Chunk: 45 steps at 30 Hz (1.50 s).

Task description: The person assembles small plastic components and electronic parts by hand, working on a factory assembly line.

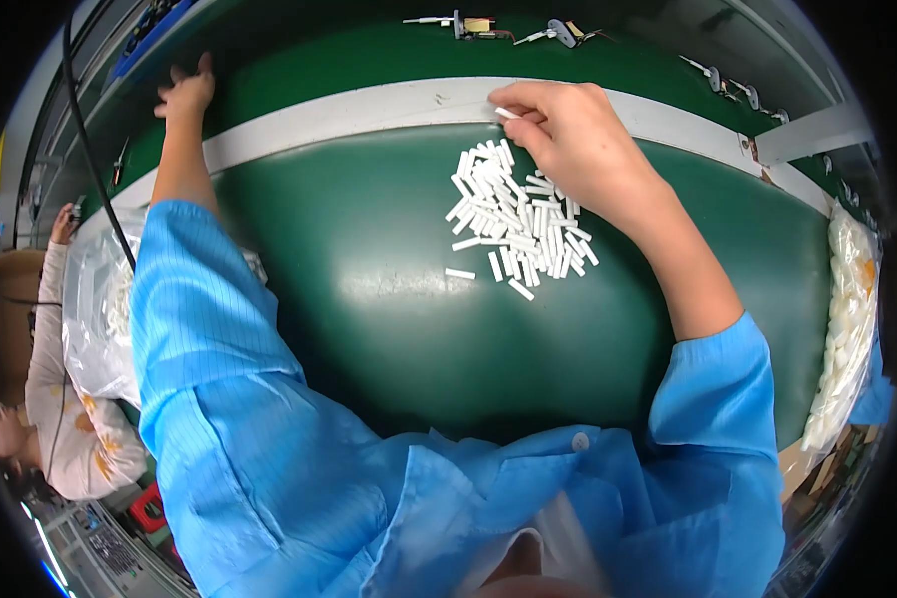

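My right hand [583, 140] is above the white rail's near edge, thumb and forefinger pinching a short white stick [506, 114]. Just below that hand, a loose heap of similar white sticks [518, 219] lies on the green tabletop [369, 239], with a single stick [459, 273] apart at its near side. My left hand [186, 92] reaches far out over the green strip beyond the rail. Its fingers are spread, and I see nothing in them. Nearest to that hand, up and left, is a blue bin [149, 40] of dark parts.
A white rail [359, 112] curves across the table. Beyond it lie small assemblies with white tips [458, 24], more of them [713, 75] to the right. Clear bags with white pieces sit left [95, 309] and right [847, 319]. A black cable [95, 169] hangs left, near another person [80, 419].
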### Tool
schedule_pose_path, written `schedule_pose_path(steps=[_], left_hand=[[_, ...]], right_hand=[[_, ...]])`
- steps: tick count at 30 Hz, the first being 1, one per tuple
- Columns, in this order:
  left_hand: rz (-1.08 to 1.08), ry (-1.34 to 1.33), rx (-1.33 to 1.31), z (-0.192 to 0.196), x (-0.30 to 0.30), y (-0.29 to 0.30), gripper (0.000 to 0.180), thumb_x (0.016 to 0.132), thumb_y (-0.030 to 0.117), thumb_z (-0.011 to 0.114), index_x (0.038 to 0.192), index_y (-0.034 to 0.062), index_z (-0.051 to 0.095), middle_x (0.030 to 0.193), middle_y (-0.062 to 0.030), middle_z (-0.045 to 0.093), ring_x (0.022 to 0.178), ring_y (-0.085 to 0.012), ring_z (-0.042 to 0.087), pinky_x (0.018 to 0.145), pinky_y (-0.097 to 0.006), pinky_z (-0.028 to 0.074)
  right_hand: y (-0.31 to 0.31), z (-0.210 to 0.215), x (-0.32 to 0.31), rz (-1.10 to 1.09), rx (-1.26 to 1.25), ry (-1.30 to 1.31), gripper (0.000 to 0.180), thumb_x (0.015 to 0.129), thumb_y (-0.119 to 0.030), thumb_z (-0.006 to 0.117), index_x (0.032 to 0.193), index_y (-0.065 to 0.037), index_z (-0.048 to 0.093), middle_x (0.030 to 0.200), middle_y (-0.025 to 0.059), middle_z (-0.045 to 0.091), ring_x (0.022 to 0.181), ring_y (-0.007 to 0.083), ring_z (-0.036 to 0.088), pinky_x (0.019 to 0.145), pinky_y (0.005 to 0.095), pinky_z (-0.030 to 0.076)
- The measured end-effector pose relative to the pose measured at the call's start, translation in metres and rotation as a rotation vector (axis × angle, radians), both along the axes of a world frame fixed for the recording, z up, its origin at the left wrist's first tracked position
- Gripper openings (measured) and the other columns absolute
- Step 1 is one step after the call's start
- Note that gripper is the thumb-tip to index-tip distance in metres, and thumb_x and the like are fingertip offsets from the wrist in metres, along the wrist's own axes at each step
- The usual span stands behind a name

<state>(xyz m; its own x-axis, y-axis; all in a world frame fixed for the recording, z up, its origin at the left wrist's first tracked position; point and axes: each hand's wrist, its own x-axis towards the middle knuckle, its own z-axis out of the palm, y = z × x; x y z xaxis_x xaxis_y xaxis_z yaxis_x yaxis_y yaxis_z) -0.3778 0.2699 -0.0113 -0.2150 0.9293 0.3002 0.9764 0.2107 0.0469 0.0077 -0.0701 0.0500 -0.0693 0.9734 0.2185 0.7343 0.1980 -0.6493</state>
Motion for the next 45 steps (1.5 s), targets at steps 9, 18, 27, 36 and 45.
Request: schedule_pose_path(steps=[9,18,27,36,45], left_hand=[[-0.676,-0.296,0.093,0.012,0.066,-0.046,0.042,0.082,0.036,0.063,0.115,0.0117,0.056,0.097,-0.0173,0.062,0.101,-0.0334,0.058,0.087,-0.039,0.047],[-0.085,-0.234,-0.303,0.041,0.044,-0.066,0.054,0.07,0.044,0.073,0.105,0.0028,0.064,0.094,-0.015,0.065,0.086,-0.0247,0.063,0.077,-0.033,0.05],[-0.84,-1.413,-0.371,0.07,0.25,-0.176,0.018,0.095,0.015,0.045,0.105,0.0013,0.05,0.097,-0.0111,0.058,0.071,-0.0112,0.055,0.062,-0.023,0.045],[-0.706,-2.626,-0.648,0.037,0.278,-0.203,0.011,0.097,0.008,0.033,0.096,0.0019,0.042,0.088,-0.0138,0.051,0.055,-0.0117,0.034,0.049,-0.024,0.029],[-0.886,-2.586,-0.756,0.031,0.283,-0.203,0.014,0.096,0.013,0.04,0.097,0.0013,0.047,0.083,-0.0079,0.052,0.053,-0.0097,0.038,0.048,-0.022,0.034]], right_hand=[[0.009,-0.028,0.0,0.017,-0.002,0.39,0.015,0.084,-0.009,0.063,0.097,-0.003,0.068,0.092,0.0027,0.062,0.078,0.0091,0.058,0.072,0.0216,0.047],[0.012,-0.03,0.002,-0.032,-0.056,0.563,0.021,0.081,-0.013,0.066,0.096,0.002,0.067,0.077,0.0066,0.067,0.064,0.0098,0.061,0.064,0.0226,0.05],[0.016,-0.039,0.015,-0.098,0.082,0.57,0.022,0.077,-0.011,0.067,0.094,0.003,0.067,0.077,0.0108,0.069,0.066,0.0144,0.066,0.065,0.0245,0.052],[0.014,-0.024,0.015,-0.144,-0.111,0.552,0.02,0.081,-0.015,0.067,0.09,0.004,0.065,0.071,0.0058,0.065,0.06,0.0084,0.059,0.058,0.021,0.05],[0.015,-0.024,0.018,-0.141,-0.108,0.573,0.02,0.08,-0.017,0.068,0.087,0.002,0.065,0.069,0.0041,0.064,0.059,0.008,0.058,0.057,0.0205,0.049]])
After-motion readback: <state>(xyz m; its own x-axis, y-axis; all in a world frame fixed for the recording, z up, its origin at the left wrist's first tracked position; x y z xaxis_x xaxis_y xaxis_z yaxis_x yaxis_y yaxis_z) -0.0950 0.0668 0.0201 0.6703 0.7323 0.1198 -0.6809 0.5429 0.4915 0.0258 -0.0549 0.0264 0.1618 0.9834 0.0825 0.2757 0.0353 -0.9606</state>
